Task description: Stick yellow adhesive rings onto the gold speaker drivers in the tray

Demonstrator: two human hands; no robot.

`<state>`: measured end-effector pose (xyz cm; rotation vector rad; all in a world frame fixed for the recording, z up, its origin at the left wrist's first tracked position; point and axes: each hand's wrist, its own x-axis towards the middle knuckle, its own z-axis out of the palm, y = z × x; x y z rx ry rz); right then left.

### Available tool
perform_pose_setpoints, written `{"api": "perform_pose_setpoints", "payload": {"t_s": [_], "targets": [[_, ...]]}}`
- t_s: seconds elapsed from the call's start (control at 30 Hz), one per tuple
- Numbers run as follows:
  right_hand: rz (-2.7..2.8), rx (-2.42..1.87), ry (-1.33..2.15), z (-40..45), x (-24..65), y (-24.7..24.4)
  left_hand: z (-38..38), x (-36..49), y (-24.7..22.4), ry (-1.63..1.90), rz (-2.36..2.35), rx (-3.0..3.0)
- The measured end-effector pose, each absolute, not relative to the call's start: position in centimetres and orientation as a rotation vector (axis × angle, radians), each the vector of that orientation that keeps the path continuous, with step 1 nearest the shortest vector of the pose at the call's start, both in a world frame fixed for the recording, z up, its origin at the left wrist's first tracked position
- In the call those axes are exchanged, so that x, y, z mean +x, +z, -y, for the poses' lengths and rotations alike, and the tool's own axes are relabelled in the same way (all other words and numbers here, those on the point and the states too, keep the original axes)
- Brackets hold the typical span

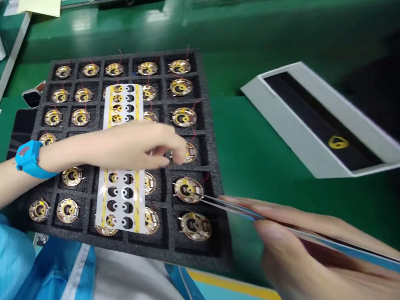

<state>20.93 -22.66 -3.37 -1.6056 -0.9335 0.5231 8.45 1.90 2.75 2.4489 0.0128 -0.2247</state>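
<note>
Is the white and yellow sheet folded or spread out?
Spread out: the sheet lies across the tray, its patterned ends showing on both sides of the left hand, which hides its middle.

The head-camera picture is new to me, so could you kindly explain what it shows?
No machine here: these are a person's two bare hands, seen from a camera on that person's head. The right hand holds tweezers, their tips at one of the round metallic parts in a dark compartmented tray on the green table. The left hand, with a blue wristband, reaches over the tray, fingertips at another round part; whether they grip it is unclear. Beneath that hand, a sheet with cut-outs lies across the tray. To the right stands a pale box holding a small yellow piece.
</note>
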Motion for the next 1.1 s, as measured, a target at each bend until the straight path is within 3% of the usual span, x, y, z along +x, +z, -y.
{"api": "perform_pose_setpoints", "payload": {"t_s": [0.17,0.4,1.1], "targets": [[1.242,-1.565,0.591,16.5,19.8,-2.2,-5.4,4.7,1.3,-0.062,-0.135,2.438],[1.255,-1.512,0.771,11.5,19.1,-2.2,-5.9,2.4,-1.0,-0.212,-0.137,2.522],[1.222,-1.499,0.756,11.4,19.2,-3.1,-6.2,2.8,-1.4,-0.311,-0.112,2.510]]}}
